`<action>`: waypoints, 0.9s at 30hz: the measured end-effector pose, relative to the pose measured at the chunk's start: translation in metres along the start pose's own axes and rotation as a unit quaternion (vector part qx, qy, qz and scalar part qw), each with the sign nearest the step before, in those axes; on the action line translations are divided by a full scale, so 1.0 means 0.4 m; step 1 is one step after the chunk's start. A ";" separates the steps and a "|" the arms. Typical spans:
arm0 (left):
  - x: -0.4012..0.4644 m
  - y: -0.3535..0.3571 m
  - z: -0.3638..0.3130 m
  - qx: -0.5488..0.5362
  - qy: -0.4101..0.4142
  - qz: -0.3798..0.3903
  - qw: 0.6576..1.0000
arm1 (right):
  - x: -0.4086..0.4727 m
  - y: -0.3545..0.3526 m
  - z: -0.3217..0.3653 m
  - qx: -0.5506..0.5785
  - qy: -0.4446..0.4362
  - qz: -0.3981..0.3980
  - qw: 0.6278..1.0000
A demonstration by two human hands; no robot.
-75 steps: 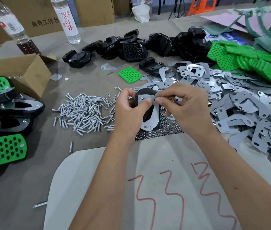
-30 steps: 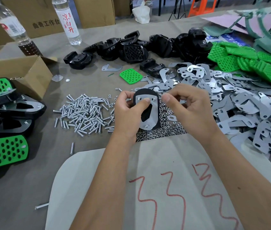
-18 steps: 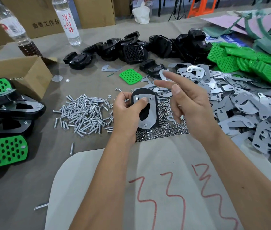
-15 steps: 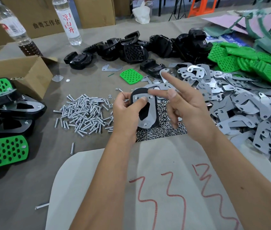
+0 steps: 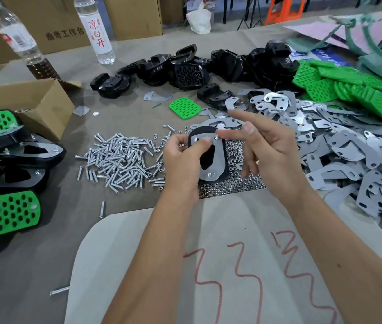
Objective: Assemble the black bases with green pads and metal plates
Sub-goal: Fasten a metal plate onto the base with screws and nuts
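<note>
One black base (image 5: 208,157) with metal plate (image 5: 215,160) on it, desk centre. My left hand (image 5: 180,160) grips it; right hand (image 5: 271,155) fingers released, fingertip on nut at plate's 12 o'clock. I judge fastening step; next, spin nut tight.

Head camera, single view: looks forward-down, close over table (image 5: 138,73).

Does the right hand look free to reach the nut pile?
Probably yes: the right hand is open, holds nothing, and hovers just above the nuts, with nothing between.
</note>
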State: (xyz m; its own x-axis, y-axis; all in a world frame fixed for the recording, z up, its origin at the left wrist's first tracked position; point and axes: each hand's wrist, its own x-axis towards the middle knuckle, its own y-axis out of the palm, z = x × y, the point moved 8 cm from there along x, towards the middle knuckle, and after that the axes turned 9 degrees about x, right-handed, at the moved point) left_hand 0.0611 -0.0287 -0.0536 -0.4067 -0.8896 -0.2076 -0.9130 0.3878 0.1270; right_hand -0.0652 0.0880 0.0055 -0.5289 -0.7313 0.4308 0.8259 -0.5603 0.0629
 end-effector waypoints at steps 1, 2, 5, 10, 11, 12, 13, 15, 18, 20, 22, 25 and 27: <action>0.005 -0.006 0.002 -0.016 -0.008 -0.012 1.000 | -0.002 -0.014 0.006 -0.013 -0.012 -0.027 0.999; 0.009 -0.011 0.003 -0.026 -0.011 -0.020 0.999 | -0.002 -0.029 0.012 -0.019 -0.023 -0.054 0.998; 0.011 -0.008 0.005 -0.011 0.001 -0.021 1.000 | 0.001 -0.049 0.018 -0.026 -0.035 -0.081 0.996; 0.001 -0.003 -0.008 0.040 0.033 -0.024 0.998 | 0.004 0.002 -0.011 -0.058 -0.012 0.017 0.998; 0.000 -0.002 -0.011 0.049 0.040 -0.023 0.998 | 0.004 0.007 -0.017 -0.074 -0.013 0.024 0.997; -0.001 0.001 -0.013 0.062 0.050 -0.020 0.997 | 0.005 0.007 -0.021 -0.089 -0.019 0.025 0.995; -0.003 0.005 -0.015 0.081 0.063 -0.015 0.995 | 0.006 0.003 -0.025 -0.100 -0.025 0.022 0.994; -0.009 0.016 -0.023 0.118 0.091 -0.002 0.989 | 0.010 -0.009 -0.033 -0.103 -0.029 0.009 0.994; -0.011 0.021 -0.023 0.130 0.096 0.007 0.987 | 0.012 -0.016 -0.034 -0.128 -0.034 -0.002 0.991; -0.011 0.022 -0.022 0.125 0.091 0.010 0.988 | 0.011 -0.007 -0.026 -0.169 -0.053 -0.001 0.984; -0.012 0.023 -0.021 0.116 0.085 0.012 0.990 | 0.011 0.011 -0.008 -0.221 -0.090 0.009 0.971; -0.013 0.023 -0.023 0.092 0.077 0.019 0.993 | 0.011 0.031 0.016 -0.270 -0.134 0.017 0.953; -0.013 0.023 -0.022 0.069 0.070 0.034 0.995 | 0.011 0.031 0.018 -0.275 -0.132 0.004 0.952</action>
State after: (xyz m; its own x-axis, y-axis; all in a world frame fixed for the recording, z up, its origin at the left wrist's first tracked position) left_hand 0.0551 -0.0224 -0.0429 -0.4677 -0.8815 -0.0655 -0.8833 0.4687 -0.0008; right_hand -0.0559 0.0807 0.0146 -0.3963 -0.6535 0.6449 0.5643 -0.7275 -0.3903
